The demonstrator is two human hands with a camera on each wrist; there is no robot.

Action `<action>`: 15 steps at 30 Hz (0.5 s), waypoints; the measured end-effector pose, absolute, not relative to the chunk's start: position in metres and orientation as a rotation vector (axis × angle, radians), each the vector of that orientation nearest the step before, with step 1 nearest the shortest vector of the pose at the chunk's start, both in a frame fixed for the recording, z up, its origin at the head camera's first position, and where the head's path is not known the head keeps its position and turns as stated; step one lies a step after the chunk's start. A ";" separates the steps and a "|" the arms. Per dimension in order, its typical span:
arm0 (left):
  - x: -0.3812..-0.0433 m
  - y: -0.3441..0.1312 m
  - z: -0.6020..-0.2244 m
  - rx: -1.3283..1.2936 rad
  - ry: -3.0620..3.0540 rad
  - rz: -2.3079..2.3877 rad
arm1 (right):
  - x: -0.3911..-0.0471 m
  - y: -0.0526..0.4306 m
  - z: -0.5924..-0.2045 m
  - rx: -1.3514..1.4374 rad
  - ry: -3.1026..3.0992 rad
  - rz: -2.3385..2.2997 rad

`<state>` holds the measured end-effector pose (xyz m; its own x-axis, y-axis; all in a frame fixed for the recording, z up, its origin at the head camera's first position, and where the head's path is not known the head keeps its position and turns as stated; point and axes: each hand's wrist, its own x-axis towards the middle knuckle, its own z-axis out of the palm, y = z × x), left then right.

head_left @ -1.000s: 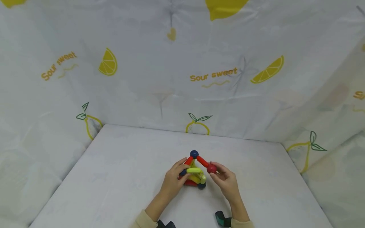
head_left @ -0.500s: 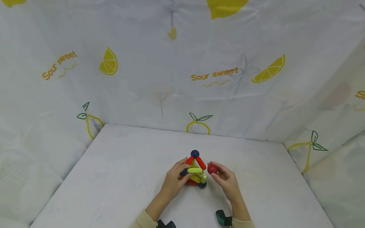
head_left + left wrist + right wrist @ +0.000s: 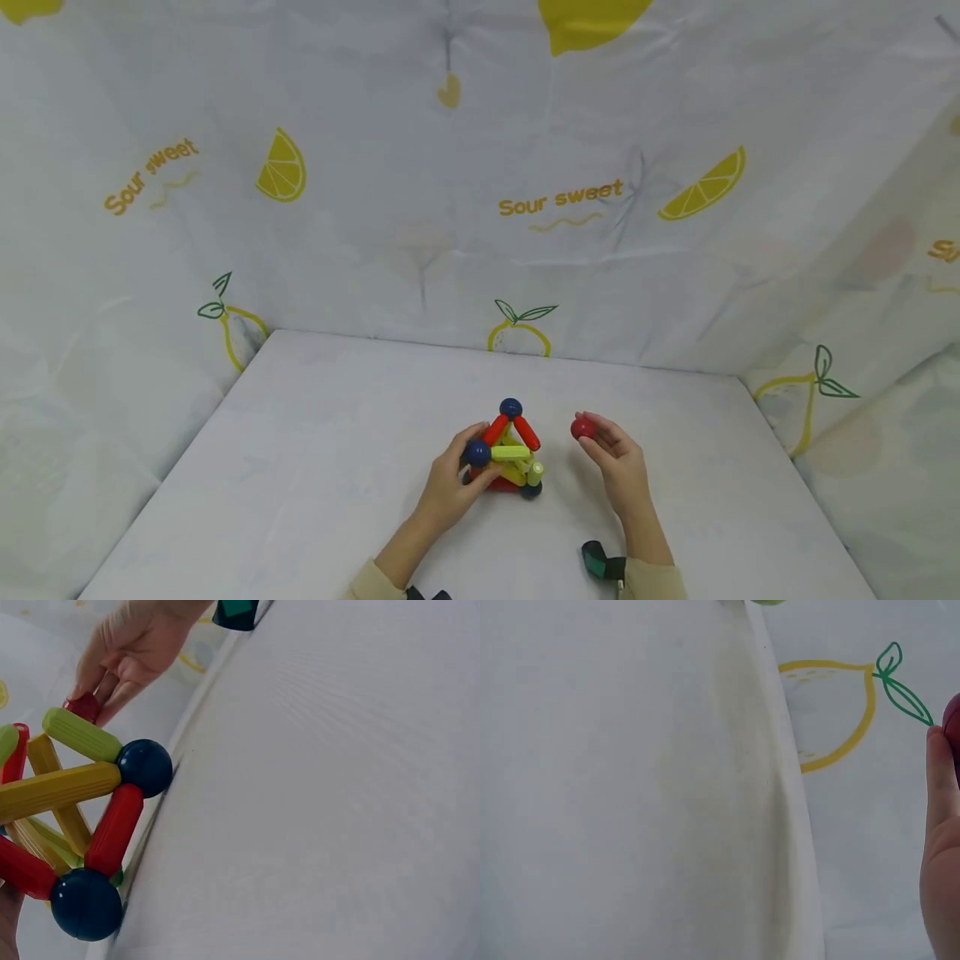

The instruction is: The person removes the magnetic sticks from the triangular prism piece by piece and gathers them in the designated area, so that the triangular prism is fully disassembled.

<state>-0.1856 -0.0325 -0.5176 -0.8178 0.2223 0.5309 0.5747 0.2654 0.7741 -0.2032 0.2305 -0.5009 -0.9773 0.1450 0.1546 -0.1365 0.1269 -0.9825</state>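
A structure of magnetic building rods and dark blue balls stands near the middle of the table, a blue ball at its top. My left hand grips its left side, fingers and thumb around a blue ball. From the top ball, one red rod slopes down to the right with a free lower end. Apart from the structure, to its right, my right hand pinches a red ball between thumb and fingers. Close up in the left wrist view are a blue ball and red, yellow and green rods.
The white table ends at a back edge against a hanging cloth printed with lemons. A dark strap piece sits at the right wrist, and part of another shows at the left wrist.
The red ball has come off the red rod, and my right hand has carried it away to the right. The rod has swung down toward the structure. My left fingers have shifted, exposing a blue ball.
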 end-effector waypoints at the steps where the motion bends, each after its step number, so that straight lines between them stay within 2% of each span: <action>1: -0.185 -0.033 -0.520 -0.719 -2.227 -1.603 | -0.207 0.232 -0.501 -0.030 -2.189 1.957; 15: -0.181 -0.035 -0.534 -0.636 -2.306 -1.685 | -0.265 0.250 -0.509 -0.255 -2.530 1.790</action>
<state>-0.1815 -0.0352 -0.5343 -0.8834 0.2151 0.4164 0.4621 0.2512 0.8505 -0.2647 0.2497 -0.5092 -0.9860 0.1518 -0.0685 0.1151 0.3238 -0.9391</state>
